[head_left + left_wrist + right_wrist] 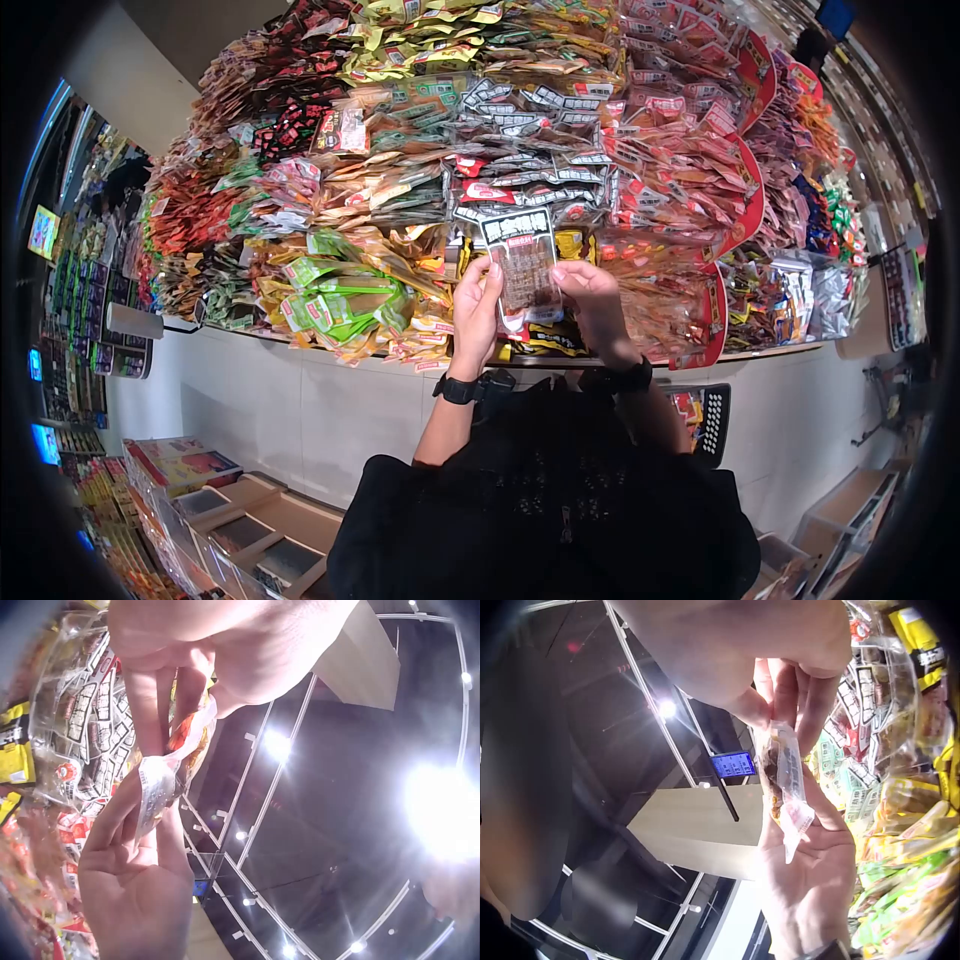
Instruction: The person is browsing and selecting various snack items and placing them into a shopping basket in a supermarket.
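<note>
A see-through snack packet point(526, 278) with a black-and-white header and brown pieces inside is held up in front of the chest, over the front of a heaped display. My left hand point(476, 312) pinches its left edge, thumb on the front face. On the opposite edge, my right hand point(594, 300) grips it between thumb and fingers. The left wrist view has the packet point(159, 784) nearly edge-on between both hands. From the right wrist, the packet point(784, 784) also appears side-on, its clear seal turned toward the lower hand.
Similar black-and-white packets point(530, 180) lie behind the hands. Green packets point(340, 300) sit to the left, red-labelled ones point(660, 300) to the right beside a red curved divider point(745, 210). A black basket point(712, 425) stands below right; wooden bins point(250, 520) are at lower left.
</note>
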Demonstrator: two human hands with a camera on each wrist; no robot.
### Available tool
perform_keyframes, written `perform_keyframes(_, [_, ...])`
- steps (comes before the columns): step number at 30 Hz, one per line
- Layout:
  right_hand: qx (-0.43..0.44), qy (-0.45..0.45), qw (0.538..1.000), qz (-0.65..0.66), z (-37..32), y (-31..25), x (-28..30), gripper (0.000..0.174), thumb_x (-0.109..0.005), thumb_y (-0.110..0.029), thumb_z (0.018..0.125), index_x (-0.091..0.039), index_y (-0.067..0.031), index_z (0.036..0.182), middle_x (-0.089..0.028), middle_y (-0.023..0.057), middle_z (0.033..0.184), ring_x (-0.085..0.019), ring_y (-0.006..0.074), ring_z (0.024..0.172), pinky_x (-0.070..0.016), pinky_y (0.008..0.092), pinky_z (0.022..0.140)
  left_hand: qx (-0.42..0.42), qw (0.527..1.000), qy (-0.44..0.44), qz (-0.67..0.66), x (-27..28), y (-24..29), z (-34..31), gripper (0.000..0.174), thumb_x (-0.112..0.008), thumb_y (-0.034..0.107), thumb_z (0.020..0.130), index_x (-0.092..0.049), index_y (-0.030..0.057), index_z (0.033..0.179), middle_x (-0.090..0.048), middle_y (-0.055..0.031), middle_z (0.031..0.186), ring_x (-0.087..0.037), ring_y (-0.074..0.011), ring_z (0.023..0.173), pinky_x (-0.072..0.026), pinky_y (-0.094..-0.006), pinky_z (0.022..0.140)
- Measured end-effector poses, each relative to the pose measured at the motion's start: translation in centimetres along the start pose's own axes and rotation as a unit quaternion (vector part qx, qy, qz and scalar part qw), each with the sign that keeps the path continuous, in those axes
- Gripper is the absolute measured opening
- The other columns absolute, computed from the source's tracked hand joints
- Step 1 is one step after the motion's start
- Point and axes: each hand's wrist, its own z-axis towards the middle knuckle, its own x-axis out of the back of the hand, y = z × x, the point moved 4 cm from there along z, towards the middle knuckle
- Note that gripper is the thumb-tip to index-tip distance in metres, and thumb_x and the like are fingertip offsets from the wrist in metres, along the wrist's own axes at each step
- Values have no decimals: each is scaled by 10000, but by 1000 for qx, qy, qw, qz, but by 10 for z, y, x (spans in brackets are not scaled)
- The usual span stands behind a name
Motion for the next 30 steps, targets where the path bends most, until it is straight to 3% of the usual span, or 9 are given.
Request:
perform_keyframes(2, [46,48,995,-80,-3,10,-2,171,-601,-78,883,-615,20,1023,-656,34,890,-595,68,793,-464,198,738,13,1000,-13,-5,10,1,1,309,-462,201,975,-453,3,1212,-641,-110,993,-613,-102,845,-499,-250,749])
perform_keyframes(5, [79,71,994,-2,-15,24,-12,150,-604,-100,890,-632,14,983,-652,17,879,-576,46,785,-450,183,711,35,999,-11,-4,20,-2,-3,305,-450,209,980,-466,8,1209,-644,-93,987,-613,-95,830,-501,-243,726])
perform_keyframes(10, [82,139,986,-45,-42,33,-6,155,-608,-109,893,-634,-2,1002,-611,-30,814,-523,21,717,-410,174,655,75,995,-59,-3,20,-13,-16,290,-445,241,983,-512,22,1160,-654,-53,932,-600,-60,800,-481,-195,686])
perform_keyframes(15, [132,151,977,-67,-91,27,21,159,-601,-119,898,-635,1,996,-633,-8,828,-543,33,740,-426,184,672,78,995,-63,-19,-5,-48,-51,272,-468,207,972,-476,31,1179,-630,-62,1010,-581,-53,794,-480,-200,619])
perform_keyframes(19, [94,154,983,-45,-151,27,79,218,-585,-145,907,-595,23,1046,-658,56,927,-588,65,828,-464,204,747,125,986,-107,-14,-44,-94,-101,215,-464,186,972,-456,61,1147,-610,-64,1026,-589,-93,911,-512,-237,679])
perform_keyframes(22, [110,141,981,-74,-219,19,126,328,-612,-113,884,-498,28,1157,-647,75,966,-591,80,841,-467,214,763,154,979,-109,-83,-87,-146,-149,238,-451,189,972,-418,69,1175,-536,-76,1174,-573,-150,1014,-538,-328,789])
perform_keyframes(26, [60,164,977,-125,-330,27,220,274,-618,-44,858,-529,33,1105,-633,69,973,-587,90,872,-469,232,788,191,968,-131,-93,-152,-243,-230,249,-460,168,962,-414,78,1190,-497,-85,1235,-511,-166,1126,-497,-385,867])
perform_keyframes(30, [49,222,974,-1,-423,53,332,287,-638,-20,829,-547,21,1098,-630,38,920,-594,95,849,-475,232,775,247,957,-138,-67,-211,-340,-303,349,-512,82,891,-411,76,1226,-528,-86,1212,-551,-189,1062,-467,-380,891])
